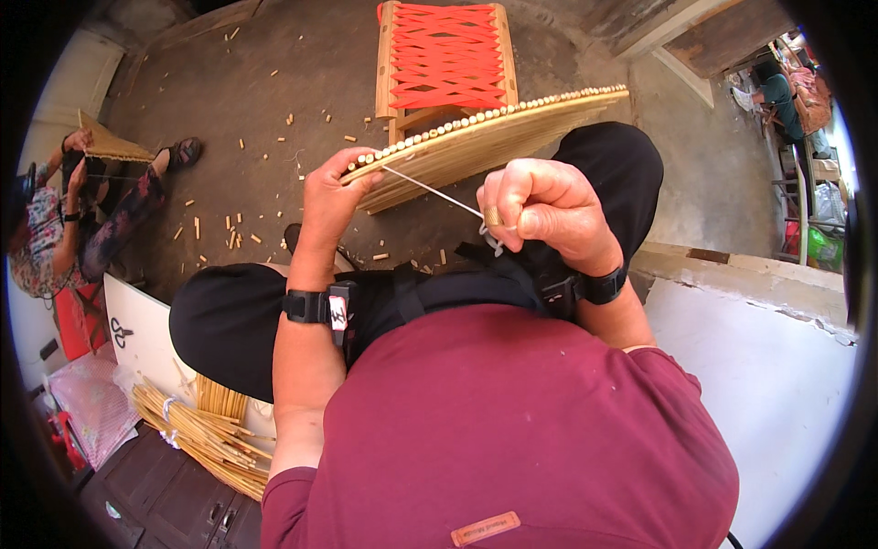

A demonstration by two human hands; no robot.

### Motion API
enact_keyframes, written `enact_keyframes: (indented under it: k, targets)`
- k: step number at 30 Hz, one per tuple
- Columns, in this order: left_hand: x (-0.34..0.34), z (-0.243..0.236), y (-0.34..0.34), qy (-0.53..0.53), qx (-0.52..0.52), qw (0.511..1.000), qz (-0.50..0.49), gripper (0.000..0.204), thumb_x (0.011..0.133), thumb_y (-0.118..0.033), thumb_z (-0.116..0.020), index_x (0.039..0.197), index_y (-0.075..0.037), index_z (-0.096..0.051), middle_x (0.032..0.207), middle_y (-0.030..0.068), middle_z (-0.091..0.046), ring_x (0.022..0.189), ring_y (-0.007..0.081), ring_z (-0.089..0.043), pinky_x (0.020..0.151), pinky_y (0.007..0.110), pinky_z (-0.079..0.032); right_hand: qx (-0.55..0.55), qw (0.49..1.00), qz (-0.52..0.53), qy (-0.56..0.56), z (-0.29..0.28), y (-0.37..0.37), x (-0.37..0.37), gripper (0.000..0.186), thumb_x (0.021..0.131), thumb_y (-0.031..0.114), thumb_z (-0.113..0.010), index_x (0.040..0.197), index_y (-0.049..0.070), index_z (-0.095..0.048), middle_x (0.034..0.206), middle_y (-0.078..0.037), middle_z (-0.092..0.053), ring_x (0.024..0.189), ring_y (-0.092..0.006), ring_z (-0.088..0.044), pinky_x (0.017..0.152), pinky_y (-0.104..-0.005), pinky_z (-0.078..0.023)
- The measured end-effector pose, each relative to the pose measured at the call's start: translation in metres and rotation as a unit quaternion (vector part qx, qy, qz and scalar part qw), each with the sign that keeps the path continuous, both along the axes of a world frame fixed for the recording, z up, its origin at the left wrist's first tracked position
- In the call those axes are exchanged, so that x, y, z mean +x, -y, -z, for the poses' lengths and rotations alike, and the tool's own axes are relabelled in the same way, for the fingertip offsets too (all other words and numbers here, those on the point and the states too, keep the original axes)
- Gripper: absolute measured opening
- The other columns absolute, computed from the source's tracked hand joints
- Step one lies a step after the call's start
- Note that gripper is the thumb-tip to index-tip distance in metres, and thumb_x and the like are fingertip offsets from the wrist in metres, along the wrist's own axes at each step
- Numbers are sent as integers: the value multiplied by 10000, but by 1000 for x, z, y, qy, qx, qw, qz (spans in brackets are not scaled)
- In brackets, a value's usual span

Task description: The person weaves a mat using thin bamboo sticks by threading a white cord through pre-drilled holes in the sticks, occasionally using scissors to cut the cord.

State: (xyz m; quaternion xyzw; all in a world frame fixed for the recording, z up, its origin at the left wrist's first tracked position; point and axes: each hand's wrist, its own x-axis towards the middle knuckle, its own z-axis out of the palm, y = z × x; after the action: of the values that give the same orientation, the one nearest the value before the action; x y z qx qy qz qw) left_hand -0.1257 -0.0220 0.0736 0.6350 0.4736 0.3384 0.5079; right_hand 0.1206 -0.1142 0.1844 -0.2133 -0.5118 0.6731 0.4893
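A flat mat of pale stalks (485,156) laid side by side slants over my lap, its row of round cut ends facing up. At the near left corner, my left hand (331,197) grips the mat's edge between thumb and fingers. From a spot beside that grip, a white string (434,191) runs taut to my right hand (556,212), which is closed in a pinch on it. A brass-coloured thimble ring (493,216) sits on a right finger. Some string hangs looped below that hand. Whether a needle is in the pinch is hidden.
Ahead stands a wooden stool (448,55) with red webbing. Short stalk offcuts (233,229) litter the floor. At left, another person (64,210) handles a similar mat (110,139). Black scissors (120,332) lie on a white board, near bundled stalks (206,435).
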Motion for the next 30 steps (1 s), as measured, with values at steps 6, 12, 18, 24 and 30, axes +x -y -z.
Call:
enact_keyframes:
  k: [6, 12, 18, 24, 30]
  targets:
    - [15, 11, -8, 54, 90, 994, -40, 237, 762, -40, -737, 994, -36, -690, 856, -3, -694, 784, 54, -591, 734, 214, -476, 72, 995, 45, 49, 1, 7, -13, 238, 916, 181, -612, 777, 11, -520, 648, -40, -503, 595, -156, -439, 563, -293, -362]
    - [38, 12, -16, 61, 124, 990, -26, 222, 766, -17, -726, 985, -23, -690, 859, 5, -696, 784, 57, -596, 731, 222, -485, 62, 991, 18, 116, -4, 10, 7, 92, 884, 62, -630, 837, 10, -571, 751, -9, -582, 639, -91, -520, 560, -221, -426]
    - [29, 11, -40, 35, 85, 995, 42, 282, 791, -14, -699, 1070, -41, -671, 986, -9, -661, 880, 70, -582, 807, 208, -456, 193, 847, 401, 290, -14, 9, 46, 151, 856, -77, -573, 909, -6, -695, 893, -55, -636, 631, -65, -567, 544, -186, -441]
    - [19, 9, -39, 104, -17, 994, 30, 388, 798, -21, -681, 1178, -69, -619, 985, 3, -645, 893, 99, -586, 822, 230, -456, 10, 901, 359, 242, 15, -13, 13, 50, 856, 30, -635, 870, 14, -681, 690, 0, -618, 573, -29, -533, 515, -187, -425]
    - [22, 8, -33, 59, 3, 998, 27, 305, 807, -36, -688, 1110, -28, -647, 992, -3, -646, 903, 75, -570, 803, 231, -463, 9, 885, 297, 357, 79, -39, -20, 158, 844, 174, -643, 867, 18, -637, 652, -78, -621, 594, -147, -585, 581, -295, -472]
